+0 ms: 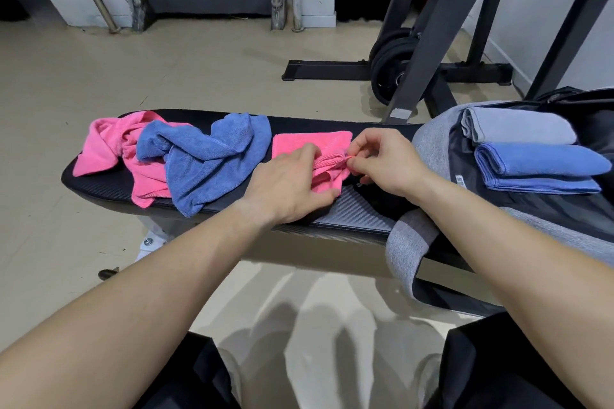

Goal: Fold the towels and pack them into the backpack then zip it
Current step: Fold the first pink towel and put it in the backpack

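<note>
Towel in hand: I see the half-folded pink towel [310, 143] lying on the bench [352, 209], between the loose heap and the backpack [428, 143].
Left hand [292, 183]: fingers laid over the fold, pinning it.
Right hand [385, 159]: thumb and fingertips pinch the towel's right edge.
Handling: I judge it light, limp and napped, so it creeps unless pinned. I would take it by corners or a doubled edge.
Packed: a folded grey towel [518, 126] and a folded blue towel [538, 166] lie in the open backpack.
Waiting: a crumpled blue towel [206, 159] overlaps a crumpled pink towel [106, 146] at the bench's left end.
</note>
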Tool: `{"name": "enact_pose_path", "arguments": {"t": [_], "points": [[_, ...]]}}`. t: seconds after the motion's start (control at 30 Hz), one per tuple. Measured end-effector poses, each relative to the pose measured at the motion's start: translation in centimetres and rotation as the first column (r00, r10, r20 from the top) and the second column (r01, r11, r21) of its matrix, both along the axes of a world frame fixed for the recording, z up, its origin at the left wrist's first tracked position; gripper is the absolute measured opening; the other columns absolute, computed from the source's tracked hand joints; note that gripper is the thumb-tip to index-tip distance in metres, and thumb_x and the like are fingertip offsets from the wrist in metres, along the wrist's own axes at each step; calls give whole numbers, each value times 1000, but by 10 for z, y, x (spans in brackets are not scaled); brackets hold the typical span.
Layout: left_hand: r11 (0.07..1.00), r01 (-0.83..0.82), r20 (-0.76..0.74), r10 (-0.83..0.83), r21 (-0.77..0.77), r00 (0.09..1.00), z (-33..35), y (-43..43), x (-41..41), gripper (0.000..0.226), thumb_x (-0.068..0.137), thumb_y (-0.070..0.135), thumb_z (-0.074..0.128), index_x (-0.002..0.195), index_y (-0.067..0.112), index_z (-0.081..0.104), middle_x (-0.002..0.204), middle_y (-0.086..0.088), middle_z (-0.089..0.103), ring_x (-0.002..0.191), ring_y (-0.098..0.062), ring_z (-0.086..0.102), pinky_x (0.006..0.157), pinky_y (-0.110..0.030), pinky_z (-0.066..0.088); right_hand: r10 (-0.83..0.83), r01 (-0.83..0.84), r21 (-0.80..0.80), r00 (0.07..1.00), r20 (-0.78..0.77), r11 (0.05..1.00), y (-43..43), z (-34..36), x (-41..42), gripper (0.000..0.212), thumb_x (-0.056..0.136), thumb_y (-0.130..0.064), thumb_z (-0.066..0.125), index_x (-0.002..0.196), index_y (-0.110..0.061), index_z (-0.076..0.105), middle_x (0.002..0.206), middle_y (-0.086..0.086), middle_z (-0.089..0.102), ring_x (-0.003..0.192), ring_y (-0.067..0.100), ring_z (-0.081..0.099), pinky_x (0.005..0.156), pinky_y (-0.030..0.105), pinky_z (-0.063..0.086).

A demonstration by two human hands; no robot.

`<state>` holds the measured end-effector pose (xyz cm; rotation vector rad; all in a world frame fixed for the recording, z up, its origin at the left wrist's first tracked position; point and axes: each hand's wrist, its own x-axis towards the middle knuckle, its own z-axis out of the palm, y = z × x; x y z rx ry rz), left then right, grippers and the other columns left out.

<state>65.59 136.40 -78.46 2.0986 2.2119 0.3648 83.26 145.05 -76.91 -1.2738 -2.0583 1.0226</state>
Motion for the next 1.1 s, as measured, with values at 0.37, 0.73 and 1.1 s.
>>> {"name": "enact_pose_path", "arguments": {"t": [0.37, 0.73, 1.1], "points": [[990, -74, 45, 70, 120, 997, -2, 11, 11, 34, 92, 55, 52, 78, 25, 45, 83, 4, 61, 84, -29, 59, 60, -35, 37, 65, -68, -31, 994, -93, 997, 5, 4, 4, 27, 77, 9, 67, 78, -18, 68, 69, -2, 66, 62, 17, 62, 70, 46, 59], [990, -81, 265, 48, 113, 963, 22, 28, -23, 12, 95, 43, 55, 86, 37, 60, 73, 13, 61, 87, -26, 59, 73, -38, 48, 248, -255, 228, 967, 57, 940, 18, 27, 0, 36, 88, 6, 54, 85, -24, 75, 80, -12, 69, 71, 0, 61, 71, 18, 46], [995, -44, 256, 19, 93, 967, 27, 34, -31, 21, 95, 42, 56, 76, 35, 60, 71, 9, 65, 83, -26, 59, 75, -40, 50, 185, -491, 472, 811, 556, 732, 8, 38, -2, 14, 92, -30, 65, 99, -27, 77, 98, 0, 57, 95, 27, 60, 74, 43, 53]]}}
